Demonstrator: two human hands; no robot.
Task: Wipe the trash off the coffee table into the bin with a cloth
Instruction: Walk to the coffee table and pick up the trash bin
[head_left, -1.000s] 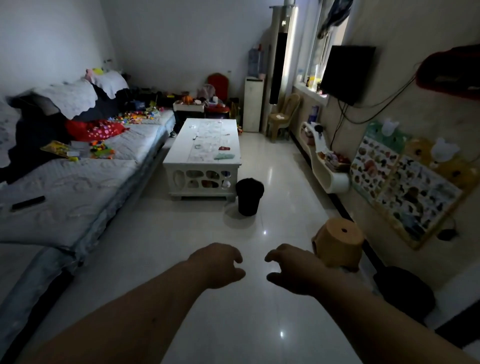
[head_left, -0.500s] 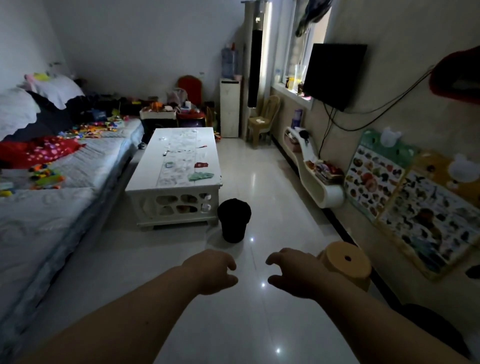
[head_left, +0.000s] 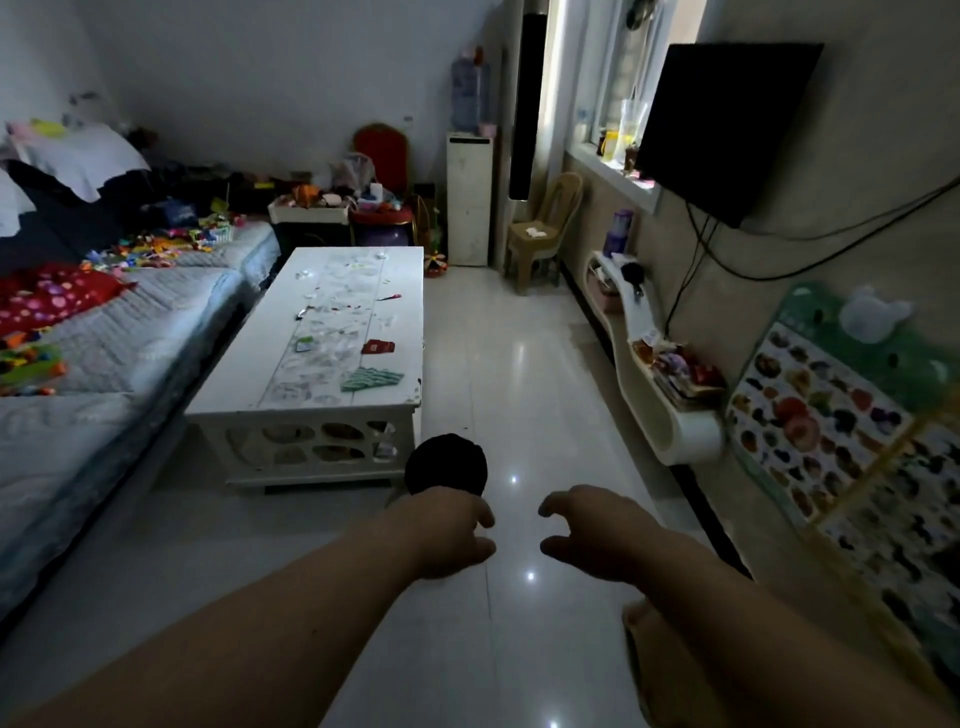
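Note:
A long white coffee table (head_left: 244, 384) stands ahead on the left of the tiled floor. A green striped cloth (head_left: 370, 378) lies near its front right corner. Scraps of trash are scattered along its top, among them a red wrapper (head_left: 377, 346) and a small green packet (head_left: 304, 345). A black bin (head_left: 447, 464) stands on the floor at the table's front right corner. My left hand (head_left: 447, 532) hangs in front of the bin and hides its lower part. My right hand (head_left: 592, 530) is beside it. Both hands are empty, with fingers loosely curled and apart.
A grey sofa (head_left: 104, 364) strewn with toys and a red cushion runs along the left. On the right wall are a low curved white shelf (head_left: 660, 415), picture posters (head_left: 831, 441) and a black TV (head_left: 727, 130). An orange stool (head_left: 649, 660) stands under my right forearm.
The view has moved forward: the table, bin and cloth are nearer and larger. The orange stool has slid from ahead of my right hand to under my forearm. Both hands stay empty.

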